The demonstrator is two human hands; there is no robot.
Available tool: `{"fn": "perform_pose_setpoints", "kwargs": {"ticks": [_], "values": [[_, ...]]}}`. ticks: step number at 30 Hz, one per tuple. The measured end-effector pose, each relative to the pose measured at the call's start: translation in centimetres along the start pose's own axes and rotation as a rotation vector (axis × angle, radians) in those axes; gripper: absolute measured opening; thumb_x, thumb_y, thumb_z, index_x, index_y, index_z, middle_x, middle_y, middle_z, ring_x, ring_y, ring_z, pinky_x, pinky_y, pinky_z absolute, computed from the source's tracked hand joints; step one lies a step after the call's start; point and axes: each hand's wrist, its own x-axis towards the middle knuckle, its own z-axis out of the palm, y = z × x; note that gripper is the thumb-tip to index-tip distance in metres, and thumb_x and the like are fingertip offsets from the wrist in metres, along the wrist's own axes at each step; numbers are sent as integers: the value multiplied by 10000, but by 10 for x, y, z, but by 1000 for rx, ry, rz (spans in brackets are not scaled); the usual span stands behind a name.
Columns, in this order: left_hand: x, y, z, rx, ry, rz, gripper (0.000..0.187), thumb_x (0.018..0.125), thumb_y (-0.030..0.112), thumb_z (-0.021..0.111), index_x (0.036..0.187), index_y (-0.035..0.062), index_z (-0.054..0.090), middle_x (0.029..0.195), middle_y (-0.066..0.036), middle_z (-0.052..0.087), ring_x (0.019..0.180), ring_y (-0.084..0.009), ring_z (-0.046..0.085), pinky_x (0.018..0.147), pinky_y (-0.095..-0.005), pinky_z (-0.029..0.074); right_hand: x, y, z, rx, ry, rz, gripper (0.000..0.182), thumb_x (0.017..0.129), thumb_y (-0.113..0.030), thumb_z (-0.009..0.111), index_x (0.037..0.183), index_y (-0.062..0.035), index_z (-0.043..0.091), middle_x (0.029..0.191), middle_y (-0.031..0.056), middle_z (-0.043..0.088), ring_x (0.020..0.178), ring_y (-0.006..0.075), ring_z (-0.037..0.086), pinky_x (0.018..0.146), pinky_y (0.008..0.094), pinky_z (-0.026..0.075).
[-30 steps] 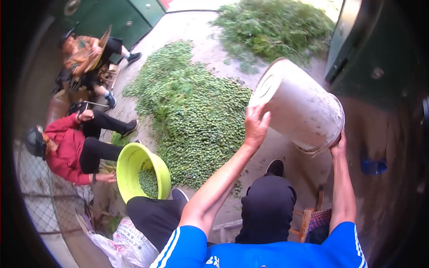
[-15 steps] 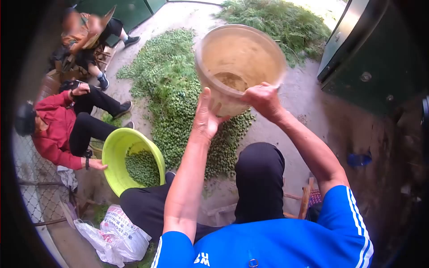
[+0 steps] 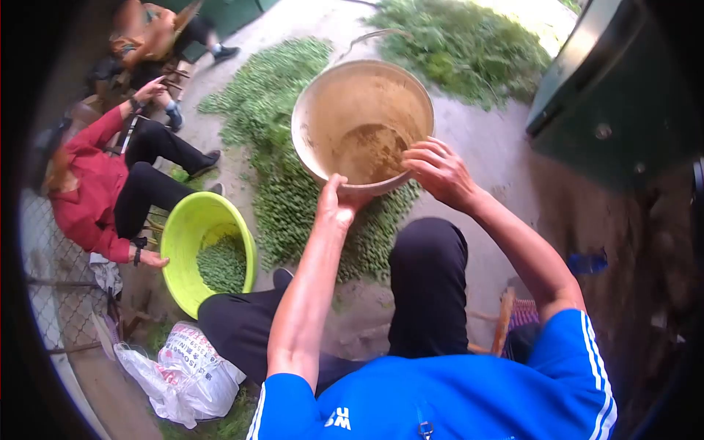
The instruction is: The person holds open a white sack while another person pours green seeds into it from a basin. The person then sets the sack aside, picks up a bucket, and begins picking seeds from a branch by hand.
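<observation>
A pale, brown-stained bucket (image 3: 323, 110) is held up in front of me, tipped so its dirty inside faces me. Its floor carries brown residue, and a thin handle (image 3: 374, 34) curves above the far rim. My left hand (image 3: 340, 205) holds the bucket at its near lower side, with the thumb up by the rim and the other fingers mostly hidden. My right hand (image 3: 441, 173) is on the near right rim, fingers bent over it. Behind and below the bucket spreads a heap of small green pods or berries (image 3: 293, 213) on the floor.
On my left, a person in red (image 3: 95, 194) grips a lime-green tub (image 3: 174, 253) partly filled with green produce. Another person (image 3: 150, 37) sits farther back. A white sack (image 3: 194, 374) lies lower left. Leafy stems (image 3: 462, 51) are piled behind; a green metal door (image 3: 623, 81) stands right.
The bucket has moved left and slightly down, tilting its inside more toward me. My right hand's fingers have loosened on the rim. The red-sleeved person's far hand has risen.
</observation>
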Motion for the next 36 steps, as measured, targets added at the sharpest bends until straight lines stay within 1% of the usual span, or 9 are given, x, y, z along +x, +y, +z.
{"fn": "perform_pose_setpoints", "kwargs": {"ticks": [8, 14, 18, 20, 22, 25, 27, 28, 36], "values": [[-15, 123, 27, -86, -39, 213, 614, 697, 174, 574, 1262, 53, 366, 1237, -204, 446, 1116, -405, 456, 917, -598, 401, 30, -25, -31, 87, 55, 126, 246, 712, 34, 575, 930, -79, 590, 1022, 81, 592, 970, 289, 565, 801, 388, 467], [13, 235, 25, -62, 93, 444, 240, 747, 193, 547, 904, 31, 463, 1025, -234, 485, 1032, -425, 466, 891, -631, 414, 81, -70, -44, 466, -130, 75, 137, 752, 7, 578, 869, -59, 605, 880, 84, 613, 767, 242, 618, 659, 334, 514], [32, 294, 15, 17, 190, 570, 351, 780, 232, 561, 1001, -1, 421, 1158, -245, 390, 1114, -436, 400, 899, -630, 415, 102, -107, -44, 454, -297, -167, 117, 763, -69, 597, 877, -84, 574, 783, 49, 565, 703, 219, 590, 596, 337, 488], [32, 321, 22, 7, 319, 605, 300, 749, 238, 588, 932, 33, 467, 1049, -216, 480, 1046, -382, 466, 876, -622, 427, 101, -117, -34, 513, -360, -196, 158, 766, -124, 598, 914, -93, 553, 756, 26, 525, 702, 199, 560, 598, 328, 450], [40, 356, 15, 34, 282, 594, 399, 787, 252, 560, 1051, -13, 420, 1206, -250, 377, 1130, -445, 387, 901, -626, 415, 89, -115, -13, 538, -421, -168, 117, 787, -144, 574, 883, -87, 537, 737, 35, 517, 695, 214, 558, 599, 349, 447], [52, 400, 7, 92, 276, 637, 401, 801, 262, 536, 1066, -21, 436, 1203, -247, 417, 1133, -461, 379, 911, -632, 396, 66, -104, 5, 456, -678, -135, 123, 820, -178, 520, 774, -77, 466, 710, 63, 522, 702, 239, 568, 601, 380, 441], [54, 418, 9, 105, 311, 632, 404, 823, 279, 502, 1078, -25, 428, 1215, -257, 404, 1134, -478, 369, 917, -638, 384, 52, -98, 10, 499, -715, -104, 131, 825, -183, 518, 771, -78, 463, 696, 60, 521, 695, 242, 569, 601, 383, 440], [59, 429, 3, 116, 311, 657, 465, 740, 273, 582, 1070, -22, 440, 1145, -276, 435, 1087, -463, 408, 877, -617, 426, 48, -96, 11, 533, -754, -79, 138, 830, -188, 515, 769, -78, 460, 682, 57, 520, 688, 245, 570, 601, 387, 440], [73, 478, -3, 153, 334, 673, 500, 784, 298, 537, 1128, -39, 401, 1204, -286, 384, 1104, -504, 374, 907, -596, 415, 48, -86, 16, 551, -801, -39, 165, 852, -211, 511, 766, -81, 457, 670, 56, 524, 658, 249, 566, 585, 377, 436]]}}
